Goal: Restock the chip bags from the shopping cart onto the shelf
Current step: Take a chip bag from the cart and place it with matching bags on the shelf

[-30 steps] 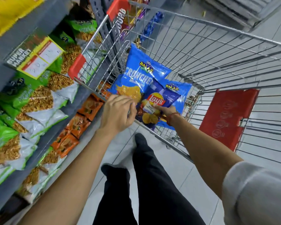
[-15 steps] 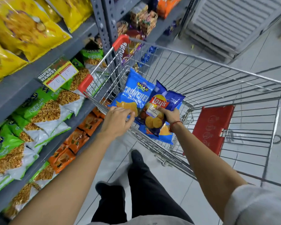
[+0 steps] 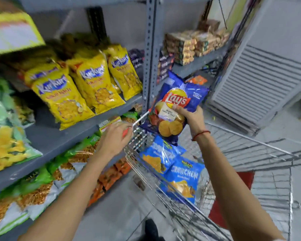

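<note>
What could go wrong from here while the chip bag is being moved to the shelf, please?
The right hand grips the Lay's bag only at one edge, so it could slip and fall back into the cart. The yellow bags lean over the shelf edge; a bump might topple them. The left hand could catch on the cart's wire rim.

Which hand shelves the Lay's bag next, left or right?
Right. The right hand already grips the Lay's bag, lifted above the cart. The left hand is empty, near the cart rim.

Louvered panel (image 3: 261, 94) leaning, apparently against wall.
</note>
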The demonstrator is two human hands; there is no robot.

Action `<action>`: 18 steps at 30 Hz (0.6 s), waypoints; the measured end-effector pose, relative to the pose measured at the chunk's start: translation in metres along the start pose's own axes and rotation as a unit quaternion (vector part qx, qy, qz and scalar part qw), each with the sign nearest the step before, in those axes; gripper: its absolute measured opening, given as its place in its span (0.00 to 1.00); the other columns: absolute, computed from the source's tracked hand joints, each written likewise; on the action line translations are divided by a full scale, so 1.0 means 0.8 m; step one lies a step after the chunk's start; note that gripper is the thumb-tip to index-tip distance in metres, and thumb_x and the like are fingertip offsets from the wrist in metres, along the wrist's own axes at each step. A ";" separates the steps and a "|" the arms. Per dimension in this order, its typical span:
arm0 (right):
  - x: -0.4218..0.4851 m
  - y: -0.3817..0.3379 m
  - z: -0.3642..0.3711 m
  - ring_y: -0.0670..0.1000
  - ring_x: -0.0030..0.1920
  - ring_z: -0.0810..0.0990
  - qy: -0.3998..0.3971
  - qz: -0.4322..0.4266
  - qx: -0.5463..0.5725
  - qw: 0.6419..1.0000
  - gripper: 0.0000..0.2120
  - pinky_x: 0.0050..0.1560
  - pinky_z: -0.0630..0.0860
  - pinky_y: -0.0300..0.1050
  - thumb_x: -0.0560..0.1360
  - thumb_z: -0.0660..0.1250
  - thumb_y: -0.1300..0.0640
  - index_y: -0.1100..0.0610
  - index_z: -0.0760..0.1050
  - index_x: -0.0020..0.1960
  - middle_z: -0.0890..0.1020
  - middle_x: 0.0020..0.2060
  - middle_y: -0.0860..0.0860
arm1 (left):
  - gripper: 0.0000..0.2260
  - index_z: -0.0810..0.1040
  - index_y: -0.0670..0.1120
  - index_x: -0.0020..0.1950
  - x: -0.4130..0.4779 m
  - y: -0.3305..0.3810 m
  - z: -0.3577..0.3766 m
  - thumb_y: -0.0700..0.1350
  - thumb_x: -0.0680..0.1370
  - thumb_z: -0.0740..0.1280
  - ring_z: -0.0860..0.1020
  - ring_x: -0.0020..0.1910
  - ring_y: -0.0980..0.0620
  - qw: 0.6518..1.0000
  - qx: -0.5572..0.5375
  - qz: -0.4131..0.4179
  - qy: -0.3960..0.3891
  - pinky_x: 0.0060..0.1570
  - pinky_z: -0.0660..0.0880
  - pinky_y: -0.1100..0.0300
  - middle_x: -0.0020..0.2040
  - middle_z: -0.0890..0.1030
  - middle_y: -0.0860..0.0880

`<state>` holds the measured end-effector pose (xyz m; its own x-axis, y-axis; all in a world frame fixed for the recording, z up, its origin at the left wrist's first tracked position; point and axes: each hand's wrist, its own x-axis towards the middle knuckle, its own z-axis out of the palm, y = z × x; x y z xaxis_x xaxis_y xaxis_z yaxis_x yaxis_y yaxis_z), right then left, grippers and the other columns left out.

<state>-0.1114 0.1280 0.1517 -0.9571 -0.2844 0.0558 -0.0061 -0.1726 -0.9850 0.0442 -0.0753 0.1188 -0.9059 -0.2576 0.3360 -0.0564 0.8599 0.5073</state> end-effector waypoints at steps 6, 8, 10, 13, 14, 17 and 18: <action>-0.003 -0.128 0.139 0.44 0.38 0.84 -0.093 -0.112 0.097 0.985 0.10 0.41 0.81 0.40 0.65 0.75 0.63 0.53 0.79 0.44 0.87 0.35 0.44 | 0.12 0.80 0.44 0.53 -0.003 0.004 -0.184 0.48 0.76 0.62 0.79 0.54 0.43 0.975 0.054 -0.018 0.216 0.55 0.68 0.58 0.52 0.82 0.42; -0.017 -0.169 0.193 0.42 0.37 0.83 -0.123 -0.143 0.123 0.974 0.08 0.41 0.81 0.38 0.67 0.74 0.63 0.53 0.79 0.43 0.86 0.34 0.43 | 0.13 0.80 0.42 0.53 -0.019 0.012 -0.248 0.47 0.76 0.62 0.79 0.53 0.42 0.958 0.087 -0.011 0.274 0.57 0.70 0.55 0.52 0.83 0.41; -0.033 -0.207 0.246 0.41 0.38 0.83 -0.160 -0.173 0.145 0.961 0.08 0.42 0.80 0.37 0.68 0.73 0.62 0.53 0.79 0.44 0.86 0.34 0.43 | 0.11 0.80 0.40 0.51 -0.041 0.017 -0.306 0.44 0.76 0.63 0.79 0.52 0.42 0.934 0.136 0.010 0.330 0.56 0.70 0.56 0.50 0.83 0.41; -0.064 -0.252 0.322 0.47 0.44 0.83 -0.211 -0.206 0.166 0.941 0.08 0.50 0.81 0.44 0.68 0.74 0.60 0.54 0.80 0.47 0.85 0.40 0.46 | 0.09 0.80 0.42 0.51 -0.082 0.014 -0.384 0.43 0.77 0.63 0.79 0.52 0.44 0.901 0.195 -0.006 0.387 0.56 0.70 0.58 0.51 0.83 0.43; -0.074 -0.265 0.348 0.48 0.46 0.83 -0.233 -0.210 0.174 0.934 0.09 0.52 0.81 0.46 0.68 0.74 0.60 0.55 0.80 0.48 0.85 0.41 0.47 | 0.09 0.80 0.42 0.52 -0.098 0.010 -0.409 0.44 0.77 0.63 0.79 0.53 0.45 0.890 0.216 -0.021 0.402 0.55 0.70 0.58 0.51 0.83 0.44; -0.107 -0.291 0.424 0.47 0.47 0.84 -0.302 -0.212 0.193 0.909 0.10 0.50 0.81 0.44 0.69 0.74 0.58 0.55 0.79 0.50 0.86 0.43 0.47 | 0.11 0.79 0.42 0.53 -0.146 -0.010 -0.473 0.46 0.76 0.62 0.78 0.54 0.43 0.860 0.267 -0.081 0.427 0.53 0.73 0.51 0.52 0.82 0.43; -0.119 -0.298 0.449 0.47 0.47 0.84 -0.321 -0.208 0.197 0.903 0.11 0.49 0.81 0.43 0.70 0.74 0.58 0.56 0.79 0.51 0.86 0.44 0.48 | 0.12 0.78 0.42 0.54 -0.163 -0.017 -0.492 0.47 0.76 0.62 0.77 0.54 0.42 0.851 0.282 -0.105 0.431 0.53 0.73 0.49 0.52 0.82 0.43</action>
<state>0.0855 -0.1425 0.4396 -0.5302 -0.5837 0.6150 -0.1009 -0.6767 -0.7293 0.3279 -0.2269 0.3804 -0.2200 -0.4498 0.8656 -0.5918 0.7670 0.2481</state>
